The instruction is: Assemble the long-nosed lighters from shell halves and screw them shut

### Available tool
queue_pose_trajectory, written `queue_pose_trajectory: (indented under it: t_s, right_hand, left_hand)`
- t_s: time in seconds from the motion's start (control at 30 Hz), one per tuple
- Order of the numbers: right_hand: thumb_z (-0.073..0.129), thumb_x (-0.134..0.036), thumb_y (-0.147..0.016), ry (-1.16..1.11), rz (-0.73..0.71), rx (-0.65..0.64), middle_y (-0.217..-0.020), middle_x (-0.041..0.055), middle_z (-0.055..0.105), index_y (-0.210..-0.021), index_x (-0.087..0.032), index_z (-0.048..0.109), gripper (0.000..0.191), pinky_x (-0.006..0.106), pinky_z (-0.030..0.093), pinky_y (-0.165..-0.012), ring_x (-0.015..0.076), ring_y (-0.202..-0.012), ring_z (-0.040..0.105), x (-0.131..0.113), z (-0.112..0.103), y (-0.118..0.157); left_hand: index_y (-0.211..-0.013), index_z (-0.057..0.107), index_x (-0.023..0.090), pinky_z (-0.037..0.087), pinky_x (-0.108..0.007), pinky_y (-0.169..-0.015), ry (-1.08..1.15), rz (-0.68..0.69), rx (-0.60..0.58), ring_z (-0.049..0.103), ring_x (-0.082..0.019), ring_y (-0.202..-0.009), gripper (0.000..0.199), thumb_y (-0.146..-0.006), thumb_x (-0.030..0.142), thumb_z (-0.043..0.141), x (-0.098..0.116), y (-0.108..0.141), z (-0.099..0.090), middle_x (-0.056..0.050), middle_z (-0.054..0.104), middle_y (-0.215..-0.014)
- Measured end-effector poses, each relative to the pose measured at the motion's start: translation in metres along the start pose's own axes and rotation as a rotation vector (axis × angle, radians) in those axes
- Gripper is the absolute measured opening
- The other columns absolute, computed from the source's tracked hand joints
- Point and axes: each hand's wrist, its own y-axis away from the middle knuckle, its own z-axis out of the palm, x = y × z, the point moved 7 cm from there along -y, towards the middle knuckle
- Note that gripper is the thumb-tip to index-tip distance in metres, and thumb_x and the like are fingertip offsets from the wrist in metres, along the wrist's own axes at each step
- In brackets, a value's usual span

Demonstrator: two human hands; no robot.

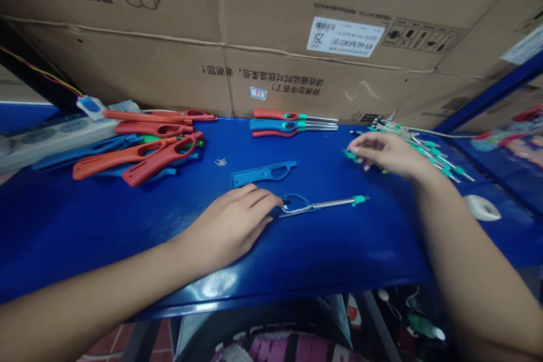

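Note:
My left hand [237,220] is closed over the handle of a blue long-nosed lighter [299,203] on the blue table, covering most of that handle. A pale wire shows along it, and its metal tube [335,203] points right with a green collar near the end. Between the thumb and fingers of my right hand [384,153] is a small green plastic piece [349,154], held above the table. Just beyond my left hand lies a separate blue casing half [263,173], hollow side up.
Red, orange and blue casings [139,155] are heaped at the left beside a power strip [55,138]. Long-nosed lighters [292,124] lie at the back. Metal tubes with green parts [441,158] and a white object [482,207] are at the right. A cardboard box [271,28] stands behind.

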Motion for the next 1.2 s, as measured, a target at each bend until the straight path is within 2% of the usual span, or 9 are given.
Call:
queue_pose_trajectory:
  t_s: [0.1, 0.17, 0.33, 0.53, 0.63, 0.73, 0.87, 1.03, 1.2]
  right_hand:
    - [0.067, -0.048, -0.085, -0.129, 0.037, -0.302, -0.068, 0.0036, 0.067, -0.093, -0.016, 0.068, 0.033, 0.027, 0.052, -0.051, 0.0136, -0.055, 0.061, -0.012, 0.046, 0.006]
    - [0.065, -0.05, -0.087, -0.06, -0.002, -0.288, -0.065, 0.0009, 0.063, -0.09, -0.017, 0.065, 0.033, 0.026, 0.048, -0.05, 0.0128, -0.054, 0.058, -0.017, 0.053, 0.008]
    - [0.052, -0.049, -0.097, 0.244, -0.202, -0.096, -0.079, 0.0036, 0.068, -0.09, -0.019, 0.068, 0.034, 0.029, 0.044, -0.062, 0.0148, -0.066, 0.059, -0.028, 0.038, 0.01]
    - [0.062, -0.039, -0.091, 0.273, -0.387, -0.183, -0.085, 0.0057, 0.066, -0.086, -0.018, 0.066, 0.022, 0.031, 0.047, -0.066, 0.0153, -0.07, 0.058, -0.04, 0.045, 0.015]
    - [0.06, -0.037, -0.091, 0.161, -0.377, -0.151, -0.085, 0.0056, 0.066, -0.084, -0.018, 0.064, 0.02, 0.032, 0.05, -0.066, 0.0149, -0.069, 0.06, -0.045, 0.049, 0.016]
    - [0.065, -0.045, -0.089, -0.11, -0.257, -0.139, -0.086, 0.0045, 0.065, -0.088, -0.02, 0.06, 0.025, 0.032, 0.056, -0.063, 0.0159, -0.069, 0.065, -0.044, 0.053, 0.016]
    - [0.066, -0.048, -0.089, -0.404, -0.178, -0.269, -0.094, 0.0041, 0.066, -0.098, -0.024, 0.049, 0.031, 0.034, 0.061, -0.069, 0.02, -0.088, 0.069, -0.043, 0.068, 0.019]
    - [0.059, -0.041, -0.094, -0.027, -0.317, -0.301, -0.09, 0.0028, 0.062, -0.097, -0.022, 0.056, 0.019, 0.032, 0.051, -0.064, 0.0144, -0.069, 0.057, -0.04, 0.068, 0.019]
    - [0.066, -0.04, -0.089, 0.174, -0.446, -0.259, -0.096, 0.0056, 0.06, -0.096, -0.02, 0.063, 0.022, 0.033, 0.047, -0.071, 0.0164, -0.077, 0.053, -0.038, 0.057, 0.016]
  left_hand:
    - [-0.117, 0.057, 0.019, 0.056, -0.04, -0.089, 0.044, -0.02, 0.008, 0.064, -0.024, -0.105, 0.021, -0.097, 0.016, 0.052, -0.001, 0.001, -0.001, -0.007, 0.069, -0.115]
    - [-0.119, 0.056, 0.019, 0.056, -0.041, -0.09, 0.053, -0.034, 0.011, 0.064, -0.025, -0.107, 0.024, -0.096, 0.016, 0.053, -0.002, 0.001, -0.001, -0.008, 0.069, -0.116]
    - [-0.124, 0.053, 0.02, 0.058, -0.04, -0.086, 0.024, -0.049, 0.028, 0.068, -0.024, -0.102, 0.028, -0.096, 0.017, 0.055, -0.003, 0.004, -0.001, -0.007, 0.07, -0.114]
    - [-0.125, 0.051, 0.019, 0.06, -0.04, -0.08, -0.041, -0.046, 0.015, 0.071, -0.025, -0.095, 0.027, -0.099, 0.02, 0.051, -0.004, 0.004, -0.002, -0.009, 0.072, -0.105]
    - [-0.126, 0.051, 0.019, 0.06, -0.041, -0.08, -0.068, -0.045, 0.002, 0.072, -0.026, -0.094, 0.026, -0.099, 0.021, 0.051, -0.005, 0.003, -0.001, -0.009, 0.073, -0.102]
    - [-0.126, 0.052, 0.018, 0.06, -0.041, -0.078, -0.103, -0.022, 0.001, 0.072, -0.027, -0.092, 0.026, -0.1, 0.022, 0.05, -0.003, 0.003, -0.002, -0.01, 0.073, -0.1]
    - [-0.125, 0.052, 0.018, 0.059, -0.041, -0.076, -0.157, 0.002, 0.0, 0.071, -0.027, -0.087, 0.026, -0.099, 0.019, 0.05, -0.001, 0.004, -0.003, -0.009, 0.073, -0.099]
    - [-0.124, 0.053, 0.019, 0.058, -0.04, -0.08, -0.086, -0.018, 0.001, 0.07, -0.026, -0.095, 0.026, -0.098, 0.018, 0.051, -0.002, 0.004, -0.003, -0.008, 0.072, -0.106]
    - [-0.126, 0.054, 0.019, 0.056, -0.043, -0.089, -0.016, -0.038, 0.007, 0.067, -0.026, -0.105, 0.031, -0.097, 0.027, 0.058, -0.003, 0.003, -0.003, -0.007, 0.07, -0.117]
